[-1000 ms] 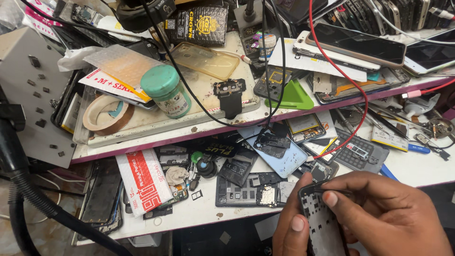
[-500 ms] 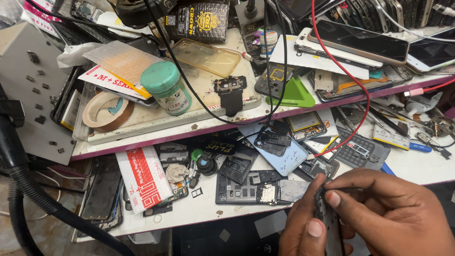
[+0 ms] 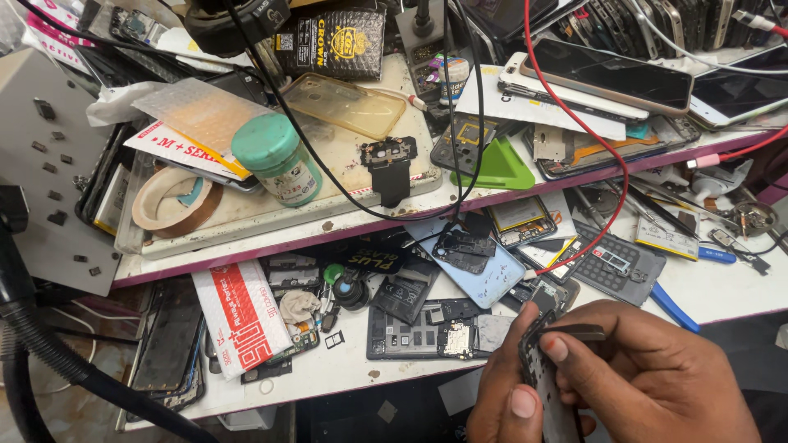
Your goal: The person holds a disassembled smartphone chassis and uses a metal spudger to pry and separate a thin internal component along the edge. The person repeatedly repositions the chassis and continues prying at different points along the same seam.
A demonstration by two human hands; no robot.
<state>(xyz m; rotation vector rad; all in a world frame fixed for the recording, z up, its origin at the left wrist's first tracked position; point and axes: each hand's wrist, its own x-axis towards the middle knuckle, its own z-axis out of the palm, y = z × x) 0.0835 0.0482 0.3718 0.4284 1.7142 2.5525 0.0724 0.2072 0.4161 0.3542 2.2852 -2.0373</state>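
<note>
My left hand (image 3: 502, 392) grips a dark opened phone body (image 3: 543, 385), turned almost edge-on at the bottom of the head view, with its thumb pressed on the near face. My right hand (image 3: 657, 379) sits right beside it, with its forefinger on the phone's edge. It pinches a thin dark flat tool (image 3: 579, 331) whose tip rests at the top of the phone. Both hands are low, in front of the white bench edge (image 3: 345, 379).
Another opened phone (image 3: 431, 330) and loose parts lie on the bench, beside a red and white packet (image 3: 242, 316). The raised shelf holds a green-lidded jar (image 3: 275, 160), a tape roll (image 3: 168, 201), a green wedge stand (image 3: 497, 168) and several phones (image 3: 616, 78). A red cable (image 3: 593, 123) hangs across.
The phone body has been turned from nearly flat to edge-on in my left hand. My right hand has moved over its top, now pinching the thin tool.
</note>
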